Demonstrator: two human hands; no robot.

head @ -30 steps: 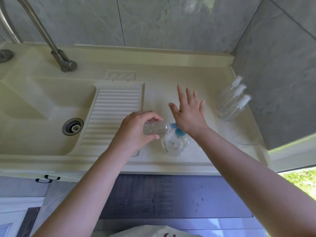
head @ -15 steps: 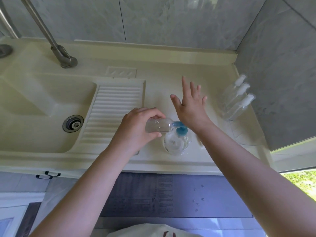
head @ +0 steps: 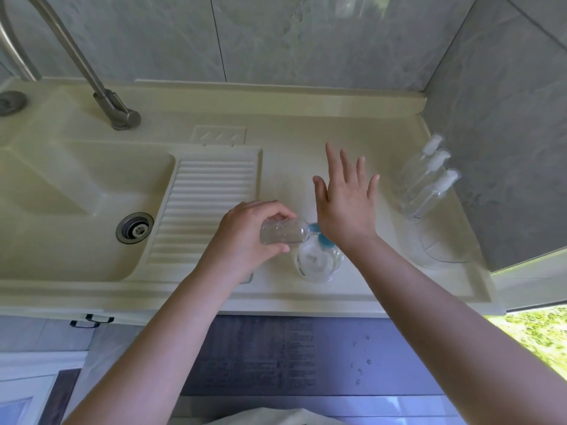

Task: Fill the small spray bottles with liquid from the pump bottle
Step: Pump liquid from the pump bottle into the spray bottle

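**Pump bottle pressed while a small bottle is held at its spout**

Pump bottle (head: 319,260), clear with a blue pump head, stands upright on the cream countertop (head: 291,167) near the front edge, just to the right of the ribbed washboard (head: 208,207). The person's left hand (head: 245,237) grips a small clear bottle (head: 283,230) lying on its side, thumb below and fingers curled over the top, its open neck touching the blue spout. Some clear liquid with bubbles shows inside it. The right hand (head: 345,207) lies with the heel of its palm over the pump head; the fingers are straight, spread apart and lifted off the counter, pointing towards the back wall.

Three more small spray bottles (head: 426,179) with white caps lean in a row in the far right corner, against the grey tiled wall, well apart from the hands. A clear curved plastic piece (head: 441,250) lies on the counter just in front of them; I cannot tell what it is.

To the left, the sink basin (head: 61,191) has a metal drain (head: 135,231), and a metal tap (head: 119,113) rises from the ledge behind it.
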